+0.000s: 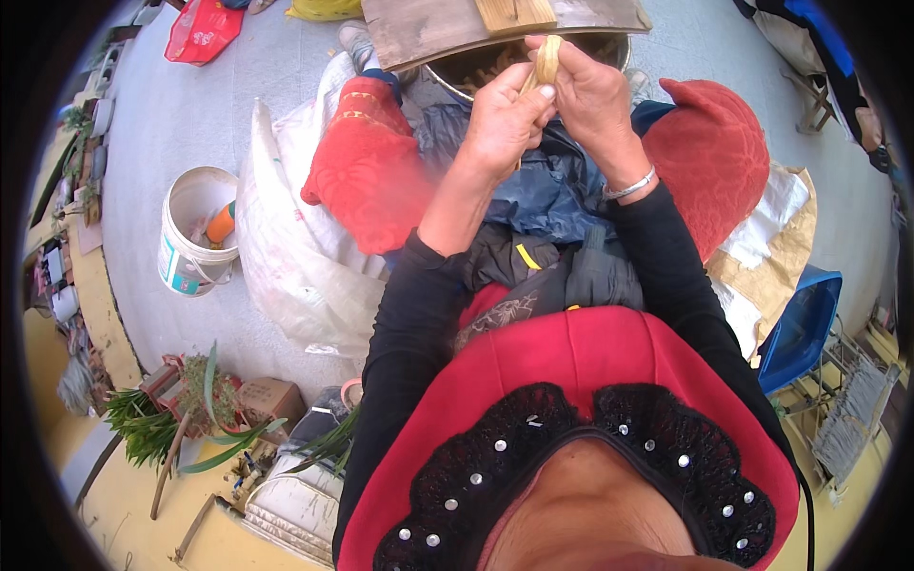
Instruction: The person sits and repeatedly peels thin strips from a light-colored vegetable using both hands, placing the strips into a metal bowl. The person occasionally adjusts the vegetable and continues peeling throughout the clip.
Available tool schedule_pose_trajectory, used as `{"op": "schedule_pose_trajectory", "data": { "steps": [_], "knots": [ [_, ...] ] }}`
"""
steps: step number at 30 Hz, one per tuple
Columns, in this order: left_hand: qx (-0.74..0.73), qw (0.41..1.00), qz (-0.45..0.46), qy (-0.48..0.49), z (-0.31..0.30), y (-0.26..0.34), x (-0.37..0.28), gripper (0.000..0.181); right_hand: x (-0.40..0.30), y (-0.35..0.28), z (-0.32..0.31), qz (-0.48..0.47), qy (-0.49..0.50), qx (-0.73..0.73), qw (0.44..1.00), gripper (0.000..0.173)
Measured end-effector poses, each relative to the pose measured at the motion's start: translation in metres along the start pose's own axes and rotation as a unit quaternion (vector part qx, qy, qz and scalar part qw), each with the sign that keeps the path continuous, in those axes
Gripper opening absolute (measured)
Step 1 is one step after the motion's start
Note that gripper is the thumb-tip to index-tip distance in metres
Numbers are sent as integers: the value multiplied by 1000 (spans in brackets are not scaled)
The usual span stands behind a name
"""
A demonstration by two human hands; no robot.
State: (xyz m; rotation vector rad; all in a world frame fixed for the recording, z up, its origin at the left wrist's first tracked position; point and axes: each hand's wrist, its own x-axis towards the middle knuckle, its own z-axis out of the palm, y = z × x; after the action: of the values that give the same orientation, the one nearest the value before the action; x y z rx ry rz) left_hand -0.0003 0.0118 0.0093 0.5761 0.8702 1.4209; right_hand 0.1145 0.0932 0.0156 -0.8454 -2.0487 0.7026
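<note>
My left hand and my right hand are close together in front of me, above a dark plastic sheet on my lap. Both pinch a pale yellow looped strip; I cannot tell its material. Its loop rises above my fingertips, and a length runs down by my left thumb. Just beyond is a round metal basin with several brownish-yellow pieces inside. A wooden board lies across the basin, with a smaller wood block on top.
At left stand a white bucket holding an orange-handled object and a large white woven sack. A paper sack and blue plastic bin are at right. Potted plants stand lower left. Another person's arm shows at far right.
</note>
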Motion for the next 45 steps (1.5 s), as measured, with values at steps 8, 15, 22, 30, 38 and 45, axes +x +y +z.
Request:
{"op": "schedule_pose_trajectory", "data": {
  "steps": [8, 15, 22, 30, 38, 45],
  "knots": [
    [271, 961, 49, 28, -12, -11, -6, 15, -7, 10, -12, -61, -48, -101, 992, 13],
    [679, 661, 295, 121, -6, -17, -33, 23, -45, 32, -2, 191, -196, 220, 936, 28],
    [576, 698, 401, 139, -16, -31, -26, 37, -47, 7, 3, 416, -203, 674, 575, 24],
    [463, 861, 210, 31, -7, -3, -36, 43, -42, 12, 1, 276, -172, 464, 824, 17],
    [366, 892, 244, 108, 7, -9, -24, 41, -31, -15, -6, 48, -67, 202, 976, 16],
    [438, 863, 223, 114, 19, 3, -24, 37, -31, -6, -5, -24, -53, 107, 993, 18]
  ]
}}
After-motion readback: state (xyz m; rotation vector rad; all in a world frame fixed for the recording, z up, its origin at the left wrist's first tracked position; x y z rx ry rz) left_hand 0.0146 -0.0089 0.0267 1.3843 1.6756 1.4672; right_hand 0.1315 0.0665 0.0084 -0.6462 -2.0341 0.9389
